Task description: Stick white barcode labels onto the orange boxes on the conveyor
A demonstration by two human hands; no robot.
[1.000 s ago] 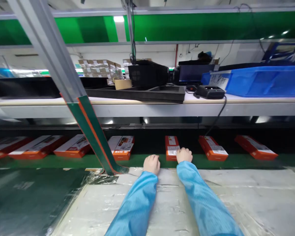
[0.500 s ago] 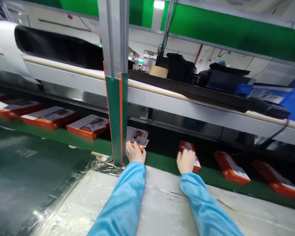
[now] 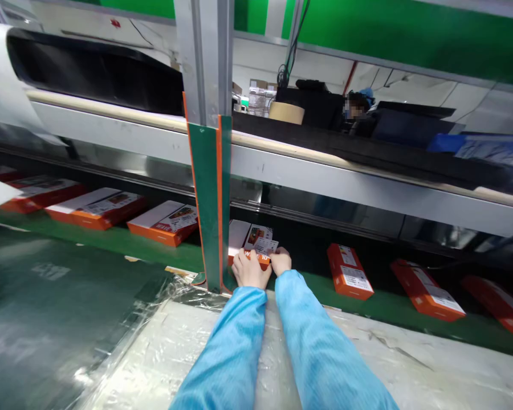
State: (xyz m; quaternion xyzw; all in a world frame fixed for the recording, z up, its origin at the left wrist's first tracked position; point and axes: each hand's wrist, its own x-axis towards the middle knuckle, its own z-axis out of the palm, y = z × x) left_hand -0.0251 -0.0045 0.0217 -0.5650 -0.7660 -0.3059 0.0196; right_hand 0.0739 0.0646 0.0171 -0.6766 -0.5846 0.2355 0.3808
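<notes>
While the left hand and right hand gripped its near edge, an orange-and-white carton lay flat on the green conveyor belt.

The right hand touched a white label on the carton; its orange side seemed to read "WA" before the left hand, and the small print was unreadable. A steel upright stood just beside it, more cartons lay spaced along the belt, and a steel-fronted bench ran behind them.

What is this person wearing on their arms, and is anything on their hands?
Both arms are covered by loose, light blue long sleeves, left sleeve and right sleeve, ending at the wrists. The left hand and right hand are bare, with no gloves.
</notes>
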